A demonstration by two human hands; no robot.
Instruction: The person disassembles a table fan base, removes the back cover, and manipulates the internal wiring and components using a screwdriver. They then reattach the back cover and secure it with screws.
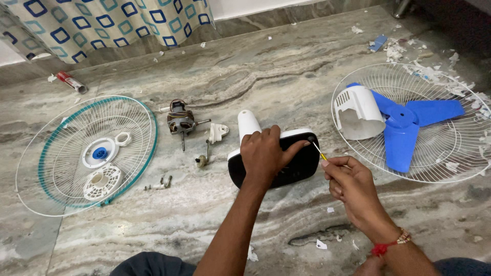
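A white and black fan base housing [299, 166] lies on the marble floor in front of me. My left hand [263, 153] presses down on its top, fingers spread over the black face. My right hand [350, 181] grips a thin screwdriver [319, 151] with a yellow handle, its tip set against the housing's upper right corner. A red thread band circles my right wrist.
A fan motor [180, 121], a white bracket [217, 132] and small metal parts lie left of the housing. A white and teal grille [128, 168] holds plastic rings at far left. Another grille [450, 153] at right carries a blue blade [404, 125] and white motor cover [358, 112]. Paper scraps litter the floor.
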